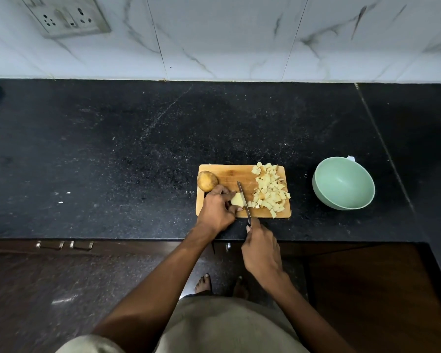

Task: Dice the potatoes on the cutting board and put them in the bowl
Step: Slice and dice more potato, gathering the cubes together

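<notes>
Black stone counter [138, 149] before us holds a wooden cutting board [229, 174]. Our left hand [218, 210] pinches a potato piece [237, 200] at its near edge; our right hand [261, 250] grips a knife [243, 198] beside it. Diced potato [271, 191] covers its right side, a whole potato [207, 181] its left. An empty green bowl [343, 183] sits right of the board.

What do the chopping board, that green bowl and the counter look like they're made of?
Cutting board: wood or bamboo, judging by its tan grain, matte.
Bowl: probably plastic or glazed ceramic; smooth, even pale green with a soft sheen.
Countertop: likely polished granite, black with pale speckles.
</notes>
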